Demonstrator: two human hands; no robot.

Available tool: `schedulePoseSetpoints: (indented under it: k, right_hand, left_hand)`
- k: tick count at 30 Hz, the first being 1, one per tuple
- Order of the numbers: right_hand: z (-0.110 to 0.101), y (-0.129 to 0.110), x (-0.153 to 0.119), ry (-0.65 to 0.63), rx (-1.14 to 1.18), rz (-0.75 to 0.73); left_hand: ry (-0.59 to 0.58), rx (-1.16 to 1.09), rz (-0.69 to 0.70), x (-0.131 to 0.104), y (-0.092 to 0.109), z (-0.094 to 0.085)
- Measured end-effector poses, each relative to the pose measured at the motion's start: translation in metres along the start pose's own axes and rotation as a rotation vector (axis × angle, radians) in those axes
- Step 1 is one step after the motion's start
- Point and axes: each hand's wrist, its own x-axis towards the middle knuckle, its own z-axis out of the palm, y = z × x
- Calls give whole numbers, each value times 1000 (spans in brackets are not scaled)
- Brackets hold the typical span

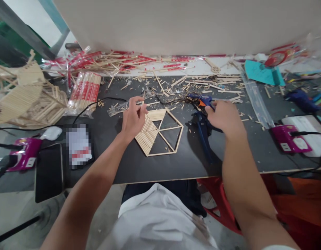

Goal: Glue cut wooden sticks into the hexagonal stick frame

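A hexagonal frame of thin wooden sticks (179, 139) lies flat on the dark table, its left sections filled with close rows of sticks and its right ones bare. Over its upper left edge is my left hand (134, 119), thumb and fingers pinched together. Whatever sits in that pinch is too small to make out. My right hand (226, 116) is closed round the handle of a blue hot glue gun (202, 98) with an orange trigger, whose nozzle points left. Just below that hand lies a dark blue hand cutter (205, 140), partly covered by it.
Loose stick offcuts (202, 83) litter the back of the table. Packed sticks (84, 92) and a stick-built model (27, 93) stand left. Near the front left edge are phones (49, 172) and a purple power strip (26, 152); another purple strip (289, 139) is right. Black cables cross the table.
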Motion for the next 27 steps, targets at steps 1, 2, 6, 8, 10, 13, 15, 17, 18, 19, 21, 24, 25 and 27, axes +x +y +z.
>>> schedulePoseSetpoints:
  k: [1, 2, 6, 8, 10, 13, 15, 17, 18, 19, 21, 24, 25, 27]
  right_hand:
    - [3, -3, 10, -48, -3, 18]
    - [6, -5, 18, -75, -3, 49]
    - [18, -7, 30, -106, 29, 120]
    - [20, -5, 28, -96, 53, 132]
    - [20, -4, 24, -76, 94, 156]
    - [19, -3, 20, 5, 208, 199]
    - [20, -3, 19, 68, 323, 212]
    - [22, -3, 18, 123, 437, 191]
    - [23, -4, 18, 153, 477, 168]
    - [23, -6, 17, 186, 500, 138]
    - [23, -9, 13, 243, 507, 69]
    - [23, -17, 5, 267, 509, -50]
    - [24, -20, 3, 272, 510, -91]
    - [25, -26, -1, 287, 504, -178]
  left_hand:
    - [1, -3, 0, 0, 0, 0]
    - [4, -2, 3, 0, 0, 0]
    - [4, 26, 15, 1, 2, -2]
    - [4, 38, 18, 2, 3, -2]
    - [4, 30, 16, 2, 3, -2]
    - [2, -8, -4, 1, 2, 0]
    - [4, -26, -22, 0, 1, 1]
    - [5, -28, -29, -1, 0, 2]
    - [1, -26, -28, -1, 0, 3]
    - [-5, -21, -28, -1, 1, 3]
    - [-15, -9, -31, 0, 2, 2]
    - [-21, 12, -40, 1, 2, 0]
    - [-21, 17, -43, 1, 2, 0]
    - [-17, 20, -47, 2, 2, 0]
